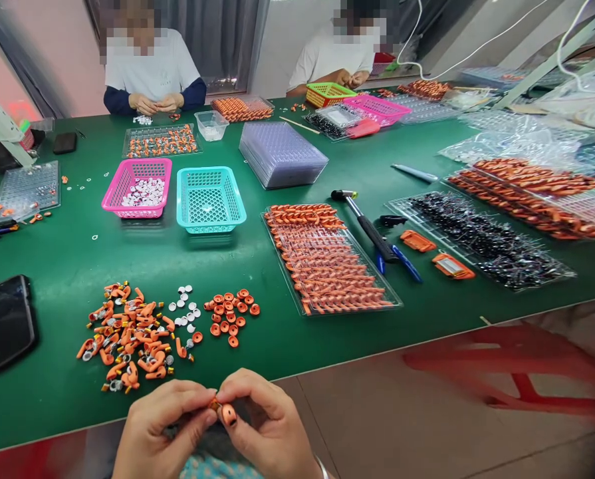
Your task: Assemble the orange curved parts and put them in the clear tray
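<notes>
Nearest: your left hand (160,422) and right hand (270,416) meet at the table's near edge, both occupied. The orange earbud (228,415) sits between them; your left thumb and forefinger pinch at its narrow end, your right thumb and forefinger grip the rounded head. The two-sided pinch probably steadies so small a piece and leaves its dark opening exposed. Whether the brownish bit at your left fingertips is joined to it, I cannot tell.

Just beyond your left hand: a loose heap of orange earpieces (132,332), curved, with yellowish ends and silvery discs among them. Ahead of your fingertips: white discs (185,309), then orange caps (230,313), round and cupped. The kinds lie mostly apart and close to you, presumably for quick picking. A glossy black phone (6,322) lies well to the left of your left hand.

Farther out, ahead and right of your right hand: a clear plastic tray (394,303) with orange pieces in overlapping rows, perhaps so ordered to keep them countable. Beyond its right side, a hammer (364,223) with a black handle.

Farther ahead of your left hand: a pink basket (133,211) containing white pieces, beside a turquoise basket (210,223), both of perforated plastic. Beyond those, a stack of trays (282,153), translucent and squared up, likely nested to save room.

Farthest, across the green tabletop (68,266), two co-workers in white shirts (152,66) sit with their hands together.
</notes>
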The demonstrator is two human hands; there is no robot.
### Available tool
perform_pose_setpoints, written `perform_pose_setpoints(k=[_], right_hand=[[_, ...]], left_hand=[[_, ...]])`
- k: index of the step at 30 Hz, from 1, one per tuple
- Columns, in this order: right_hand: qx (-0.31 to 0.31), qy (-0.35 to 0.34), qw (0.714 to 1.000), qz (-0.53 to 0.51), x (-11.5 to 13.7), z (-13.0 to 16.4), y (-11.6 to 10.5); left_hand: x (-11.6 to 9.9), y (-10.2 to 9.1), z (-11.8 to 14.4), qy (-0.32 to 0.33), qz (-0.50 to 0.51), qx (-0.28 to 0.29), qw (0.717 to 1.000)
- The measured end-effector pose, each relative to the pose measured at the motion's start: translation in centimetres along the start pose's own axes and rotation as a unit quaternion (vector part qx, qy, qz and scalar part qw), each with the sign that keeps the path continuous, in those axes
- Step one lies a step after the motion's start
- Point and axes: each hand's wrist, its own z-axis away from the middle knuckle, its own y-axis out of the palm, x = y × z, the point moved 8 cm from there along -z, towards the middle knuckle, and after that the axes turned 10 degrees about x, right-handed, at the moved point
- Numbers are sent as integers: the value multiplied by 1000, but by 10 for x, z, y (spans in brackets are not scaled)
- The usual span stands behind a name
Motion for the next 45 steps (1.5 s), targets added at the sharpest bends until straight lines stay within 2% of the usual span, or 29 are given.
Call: perform_pose_setpoints(k=[8, 16, 21, 23, 28, 31, 37, 45], right_hand=[[2, 13, 999, 36, 4, 2, 1], [17, 90, 991, -94, -12, 1, 8], [11, 103, 989, -102, -20, 3, 10], [22, 95, 991, -90, -19, 3, 9], [109, 85, 990, -35, -7, 2, 7], [138, 61, 988, 8, 5, 1, 3], [101, 24, 986, 133, 14, -3, 2], [79, -12, 985, 155, 17, -4, 5]], left_hand=[[-2, 1, -3, 1, 33, 2, 999], [-4, 2, -2, 9, 29, 2, 1000], [-6, 3, -2, 21, 14, 7, 1000], [-5, 2, -3, 12, 5, 3, 1000], [-5, -3, -2, -2, -53, -26, 998], [-4, -4, 0, 1, -92, -36, 995], [-3, -3, 2, 1, -125, -30, 992], [-3, -1, 0, -12, -123, -18, 992]])
